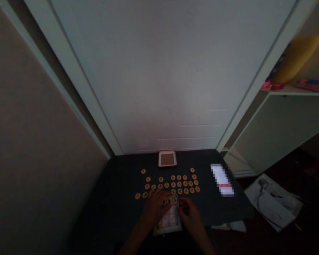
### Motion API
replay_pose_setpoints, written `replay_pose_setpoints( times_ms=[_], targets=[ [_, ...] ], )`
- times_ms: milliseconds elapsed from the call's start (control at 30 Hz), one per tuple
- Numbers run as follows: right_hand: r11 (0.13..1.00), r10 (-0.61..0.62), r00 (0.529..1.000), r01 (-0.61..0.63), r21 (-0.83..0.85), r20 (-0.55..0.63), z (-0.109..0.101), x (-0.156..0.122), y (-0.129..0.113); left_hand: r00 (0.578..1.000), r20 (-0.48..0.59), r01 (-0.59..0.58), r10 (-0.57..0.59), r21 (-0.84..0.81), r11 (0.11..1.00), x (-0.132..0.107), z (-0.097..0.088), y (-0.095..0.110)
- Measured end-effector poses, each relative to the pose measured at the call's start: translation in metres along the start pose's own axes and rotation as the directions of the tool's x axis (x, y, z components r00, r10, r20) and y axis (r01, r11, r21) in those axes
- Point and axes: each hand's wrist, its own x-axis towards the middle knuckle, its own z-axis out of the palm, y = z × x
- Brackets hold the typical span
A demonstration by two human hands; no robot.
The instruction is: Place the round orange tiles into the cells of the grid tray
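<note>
Several round tan game pieces [175,184] with dark marks lie spread over a dark table [117,198]. In front of them a pale board with pink lines [168,220] rests near the table's front edge. My left hand [155,207] lies on the board's far left corner, fingers curled down beside a few pieces. My right hand [188,209] is bent at the board's far right corner, fingertips pinched together by a piece. The dim light hides what the fingers hold.
A small box with a brown inside [167,158] stands at the table's far edge against a white door [159,71]. A blurred white and red object [222,180] lies at the right. White shelves [281,117] and a bag on the floor [273,202] are to the right.
</note>
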Motion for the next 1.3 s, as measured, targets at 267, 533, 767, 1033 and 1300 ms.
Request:
replay_pose_setpoints(
  times_ms=[267,533,767,1033,1300],
  targets=[
    [0.969,-0.143,0.986,0.157,-0.193,0.081,-0.001,-0.004,-0.006,1.000,0.000,-0.011,0.011,-0.005,1.000,-0.001,0.005,-0.004],
    [0.934,-0.167,0.978,0.197,-0.299,0.123,0.003,-0.008,-0.013,1.000,-0.015,-0.021,0.021,-0.020,1.000,-0.002,-0.001,-0.002],
    [0.929,-0.153,0.979,0.188,-0.318,0.132,0.000,-0.008,-0.021,1.000,-0.010,-0.001,0.001,-0.020,1.000,-0.003,0.003,-0.008],
    [0.927,-0.149,0.981,0.182,-0.328,0.123,0.001,-0.010,-0.018,1.000,-0.012,0.002,-0.003,-0.011,1.000,-0.006,-0.001,-0.004],
    [0.931,-0.159,0.980,0.189,-0.311,0.120,0.001,-0.009,-0.022,1.000,-0.006,0.007,-0.007,0.003,1.000,-0.014,-0.006,-0.012]
  ],
)
